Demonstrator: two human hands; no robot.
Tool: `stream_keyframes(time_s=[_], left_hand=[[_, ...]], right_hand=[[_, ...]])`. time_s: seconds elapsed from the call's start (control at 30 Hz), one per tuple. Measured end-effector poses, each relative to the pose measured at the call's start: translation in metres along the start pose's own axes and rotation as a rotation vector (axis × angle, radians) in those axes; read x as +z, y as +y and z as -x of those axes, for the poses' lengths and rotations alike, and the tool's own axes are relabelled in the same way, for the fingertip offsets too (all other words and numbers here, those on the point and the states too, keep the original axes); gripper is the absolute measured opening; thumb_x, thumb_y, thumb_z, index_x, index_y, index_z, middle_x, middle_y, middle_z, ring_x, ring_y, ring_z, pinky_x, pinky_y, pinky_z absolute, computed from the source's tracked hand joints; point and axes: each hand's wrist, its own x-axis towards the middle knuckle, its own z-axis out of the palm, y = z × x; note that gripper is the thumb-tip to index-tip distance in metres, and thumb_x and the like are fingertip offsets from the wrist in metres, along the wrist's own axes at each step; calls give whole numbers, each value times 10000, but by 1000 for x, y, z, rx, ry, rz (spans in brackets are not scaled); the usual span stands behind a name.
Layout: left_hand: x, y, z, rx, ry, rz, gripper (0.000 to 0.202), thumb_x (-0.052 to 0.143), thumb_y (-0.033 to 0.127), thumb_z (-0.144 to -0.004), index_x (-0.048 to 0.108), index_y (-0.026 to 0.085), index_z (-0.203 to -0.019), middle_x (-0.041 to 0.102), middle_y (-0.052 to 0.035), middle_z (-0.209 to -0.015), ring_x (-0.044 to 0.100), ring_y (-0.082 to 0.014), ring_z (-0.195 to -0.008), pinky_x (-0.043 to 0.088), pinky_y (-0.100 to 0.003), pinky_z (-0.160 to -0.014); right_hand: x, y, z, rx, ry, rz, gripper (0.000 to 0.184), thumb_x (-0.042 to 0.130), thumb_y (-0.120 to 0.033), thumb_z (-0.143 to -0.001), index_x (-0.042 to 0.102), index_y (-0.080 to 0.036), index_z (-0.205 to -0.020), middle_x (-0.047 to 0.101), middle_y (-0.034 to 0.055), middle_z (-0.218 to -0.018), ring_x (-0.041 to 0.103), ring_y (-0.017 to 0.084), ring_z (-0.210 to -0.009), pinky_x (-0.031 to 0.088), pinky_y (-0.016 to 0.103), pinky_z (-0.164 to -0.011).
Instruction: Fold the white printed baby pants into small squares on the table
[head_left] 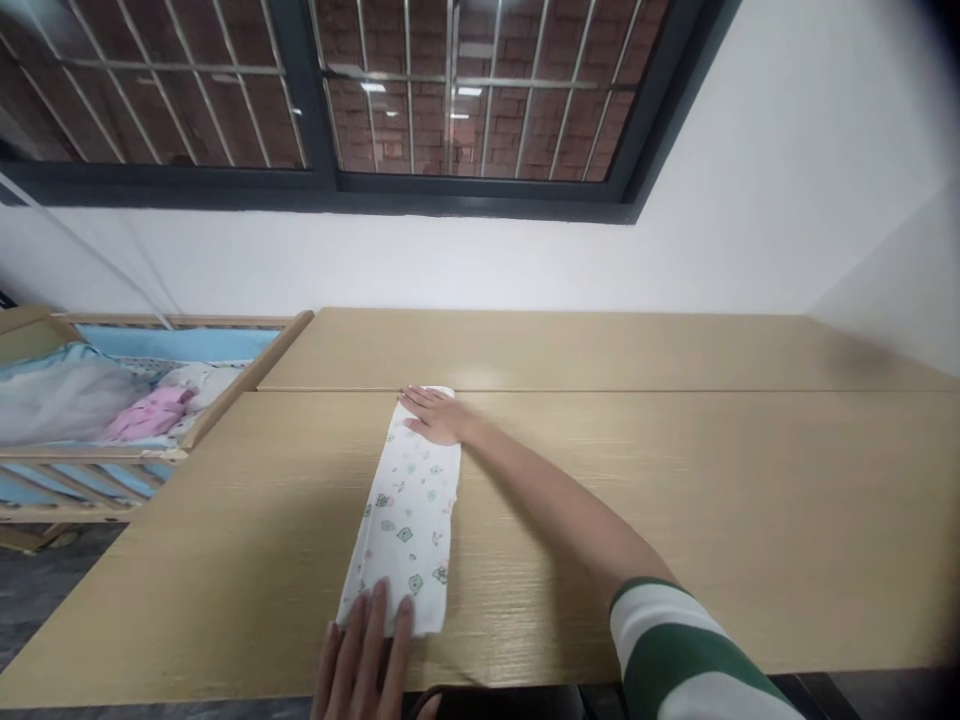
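A white cloth (416, 510) with small green and pink prints lies folded into a long narrow strip on the wooden table. My right hand (435, 414) rests flat across its far end, fingers stretched toward the left. At the near end, my left hand (365, 655) touches the cloth's edge with its fingertips, the fingers extended and slightly apart. The lower part of the left hand runs out of the picture at the bottom. Neither hand grips the cloth.
The pale wooden table (675, 480) reaches to the white wall, with a seam across it. To the left stands a wooden crib (217, 400) holding pale bedding and a pink cloth (152, 412). A dark-framed window (480, 190) with bars is above.
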Motion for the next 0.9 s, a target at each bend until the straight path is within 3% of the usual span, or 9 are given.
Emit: stream_keyframes(time_s=[0.1, 0.23, 0.4, 0.5, 0.63, 0.73, 0.9], left_hand=[[3, 2, -17, 98, 19, 52, 544, 552, 443, -946, 593, 153, -1404, 657, -174, -1377, 615, -339, -1269, 393, -511, -1183], [7, -17, -46, 188, 52, 230, 311, 528, 217, -970, 674, 204, -1245, 739, -60, -1259, 706, -211, -1095, 556, -356, -1004], [-2, -49, -68, 313, -31, 401, 317, 386, 216, -1054, 685, 218, -1159, 760, 0, -1213, 724, -134, -969, 591, -222, -867], [-5, -52, -71, 379, -44, 398, 376, 326, 106, -1032, 664, 183, -1176, 744, -36, -1241, 714, -158, -992, 588, -260, -885], [1, -45, -77, 294, -42, 504, 278, 377, 100, -1023, 633, 179, -1099, 755, -59, -1077, 705, -208, -979, 581, -341, -871], [3, -45, -83, 148, -85, 643, 207, 408, 162, -1046, 609, 210, -1055, 732, -29, -967, 701, -195, -876, 575, -331, -805], [-18, -55, -93, -42, -313, 880, 182, 454, 275, -1056, 630, 261, -1010, 705, 4, -915, 689, -159, -838, 565, -268, -767]], right_hand=[[-6, 12, 4, -29, -1, 57, 651, 280, -500, -1074, 318, -144, -1619, 225, 109, -1696, 179, 263, -1586, 143, 461, -1297], [-13, 7, 27, -54, 181, 131, 547, 389, -346, -1055, 423, -108, -1546, 347, 179, -1646, 270, 296, -1555, 207, 507, -1268], [-26, -44, 84, -57, 388, -51, 347, 506, -262, -1002, 601, -160, -1319, 635, 159, -1349, 553, 291, -1292, 441, 507, -1092], [-36, -82, 123, -120, 251, -220, 283, 540, -346, -1015, 666, -163, -1190, 698, 118, -1155, 638, 241, -1101, 514, 424, -984], [-33, -118, 167, -213, -11, -271, 549, 676, -533, -921, 621, -162, -1323, 689, 124, -1203, 648, 251, -1096, 531, 402, -949], [-19, -134, 192, -274, -18, -174, 743, 746, -551, -849, 529, -147, -1434, 655, 160, -1291, 611, 293, -1192, 494, 443, -1023], [-15, -152, 216, -227, 81, -125, 384, 531, -252, -1020, 532, -152, -1391, 646, 155, -1328, 570, 252, -1290, 444, 409, -1113]])
